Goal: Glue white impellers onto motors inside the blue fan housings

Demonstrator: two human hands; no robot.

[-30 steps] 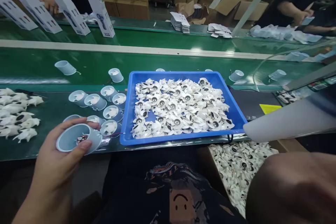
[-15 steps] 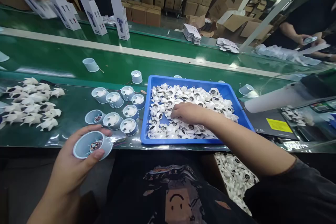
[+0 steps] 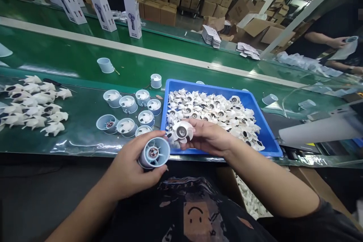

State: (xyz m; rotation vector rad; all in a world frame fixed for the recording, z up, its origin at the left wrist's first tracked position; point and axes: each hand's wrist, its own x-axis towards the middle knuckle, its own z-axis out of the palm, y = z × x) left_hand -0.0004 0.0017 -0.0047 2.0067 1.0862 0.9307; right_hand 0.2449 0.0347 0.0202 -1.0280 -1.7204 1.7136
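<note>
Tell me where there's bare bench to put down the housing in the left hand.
Bare green bench lies between the loose impellers and the cluster of housings; more lies along the near edge below them. The blue tray is full. The left hand holds the housing, the right hand an impeller.

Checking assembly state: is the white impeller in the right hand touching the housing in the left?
Apart. The head view shows the impeller above and right of the housing, with a left fingertip between them.
</note>
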